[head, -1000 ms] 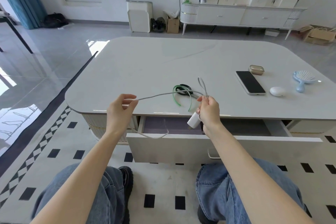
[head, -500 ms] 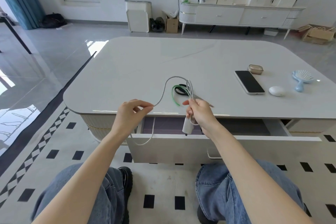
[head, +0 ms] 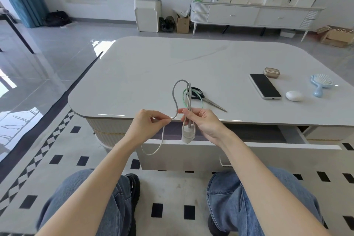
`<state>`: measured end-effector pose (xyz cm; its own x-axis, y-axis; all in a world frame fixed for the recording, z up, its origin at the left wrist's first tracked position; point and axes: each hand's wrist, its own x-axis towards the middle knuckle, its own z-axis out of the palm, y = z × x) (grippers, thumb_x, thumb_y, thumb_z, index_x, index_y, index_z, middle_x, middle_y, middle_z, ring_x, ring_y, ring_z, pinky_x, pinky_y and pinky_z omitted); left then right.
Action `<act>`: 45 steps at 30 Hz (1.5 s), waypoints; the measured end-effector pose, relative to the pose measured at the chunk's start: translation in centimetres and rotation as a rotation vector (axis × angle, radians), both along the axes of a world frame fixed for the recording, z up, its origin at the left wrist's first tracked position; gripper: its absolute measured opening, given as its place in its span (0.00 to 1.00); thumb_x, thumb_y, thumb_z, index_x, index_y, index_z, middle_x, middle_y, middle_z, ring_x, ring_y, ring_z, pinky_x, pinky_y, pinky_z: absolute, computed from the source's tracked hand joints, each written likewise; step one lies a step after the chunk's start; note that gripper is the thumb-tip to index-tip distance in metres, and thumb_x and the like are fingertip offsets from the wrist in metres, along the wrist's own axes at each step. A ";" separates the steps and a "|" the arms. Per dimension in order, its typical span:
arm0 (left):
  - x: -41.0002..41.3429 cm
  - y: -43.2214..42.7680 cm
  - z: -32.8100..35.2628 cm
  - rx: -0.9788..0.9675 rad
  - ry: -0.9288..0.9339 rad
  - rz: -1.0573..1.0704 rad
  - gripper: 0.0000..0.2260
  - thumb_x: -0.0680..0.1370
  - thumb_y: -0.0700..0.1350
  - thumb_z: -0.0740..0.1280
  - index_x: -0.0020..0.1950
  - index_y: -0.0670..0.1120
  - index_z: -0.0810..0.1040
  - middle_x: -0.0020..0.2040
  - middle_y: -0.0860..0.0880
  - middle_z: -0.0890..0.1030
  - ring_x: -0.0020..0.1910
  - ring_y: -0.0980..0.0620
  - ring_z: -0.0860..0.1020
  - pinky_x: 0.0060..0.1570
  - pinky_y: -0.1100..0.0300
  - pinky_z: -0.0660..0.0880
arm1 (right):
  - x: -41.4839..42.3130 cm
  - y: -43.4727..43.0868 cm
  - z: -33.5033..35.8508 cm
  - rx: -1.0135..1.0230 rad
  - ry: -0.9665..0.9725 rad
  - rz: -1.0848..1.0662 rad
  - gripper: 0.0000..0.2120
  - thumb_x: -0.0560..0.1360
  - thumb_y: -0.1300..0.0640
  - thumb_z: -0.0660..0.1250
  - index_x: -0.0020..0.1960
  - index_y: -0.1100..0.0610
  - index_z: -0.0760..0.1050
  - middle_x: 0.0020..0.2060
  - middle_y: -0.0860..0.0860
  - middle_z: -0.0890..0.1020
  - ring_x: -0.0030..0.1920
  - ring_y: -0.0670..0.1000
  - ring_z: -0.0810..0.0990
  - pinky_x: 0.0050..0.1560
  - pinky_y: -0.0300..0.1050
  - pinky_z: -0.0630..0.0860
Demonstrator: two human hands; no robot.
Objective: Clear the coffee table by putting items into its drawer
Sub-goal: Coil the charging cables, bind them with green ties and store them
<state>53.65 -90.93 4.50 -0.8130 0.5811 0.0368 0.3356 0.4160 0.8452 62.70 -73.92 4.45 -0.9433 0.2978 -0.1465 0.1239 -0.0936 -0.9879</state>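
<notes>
Both hands hold a white charger cable (head: 174, 95) in front of the white coffee table (head: 153, 67). My right hand (head: 203, 122) grips a folded loop of cable, and the white plug (head: 187, 134) hangs below it over the open drawer (head: 237, 154). My left hand (head: 147, 123) pinches the cable further along; its loose end droops in front of the drawer. On the table lie black scissors (head: 206, 98) with a green band (head: 184, 96), a phone (head: 265, 86), a metal case (head: 271, 72), a white earbud case (head: 293, 96) and a blue hairbrush (head: 320, 84).
My knees in blue jeans are below the drawer, on a white rug with black squares. A white sideboard (head: 249, 14), an air purifier (head: 147, 15) and cardboard boxes (head: 337, 36) stand along the far wall. Glossy grey floor lies to the left.
My left hand has moved right, close to my right hand, so the stretched cable now forms a tall loop above them. The plug hangs lower over the drawer.
</notes>
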 end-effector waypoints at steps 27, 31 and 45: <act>-0.2 -0.3 2.1 0.411 -0.082 0.221 0.05 0.74 0.49 0.72 0.49 0.56 0.84 0.42 0.59 0.84 0.41 0.60 0.80 0.40 0.66 0.78 | 0.3 -0.6 0.5 0.205 -0.048 0.090 0.07 0.78 0.59 0.67 0.46 0.59 0.82 0.36 0.51 0.83 0.32 0.44 0.74 0.39 0.33 0.73; -0.4 -0.3 2.1 0.445 -0.218 0.281 0.04 0.72 0.47 0.75 0.45 0.50 0.85 0.43 0.54 0.86 0.43 0.54 0.84 0.45 0.64 0.80 | 0.3 -0.9 0.6 0.251 -0.075 0.146 0.09 0.78 0.58 0.66 0.51 0.62 0.82 0.39 0.52 0.84 0.38 0.48 0.76 0.40 0.31 0.73; 0.6 0.4 2.5 0.462 -0.266 0.224 0.04 0.71 0.45 0.75 0.45 0.48 0.85 0.39 0.54 0.86 0.37 0.63 0.80 0.41 0.70 0.76 | 0.6 -2.0 1.6 0.276 -0.084 0.327 0.11 0.80 0.62 0.63 0.56 0.67 0.79 0.46 0.59 0.81 0.29 0.36 0.75 0.36 0.26 0.71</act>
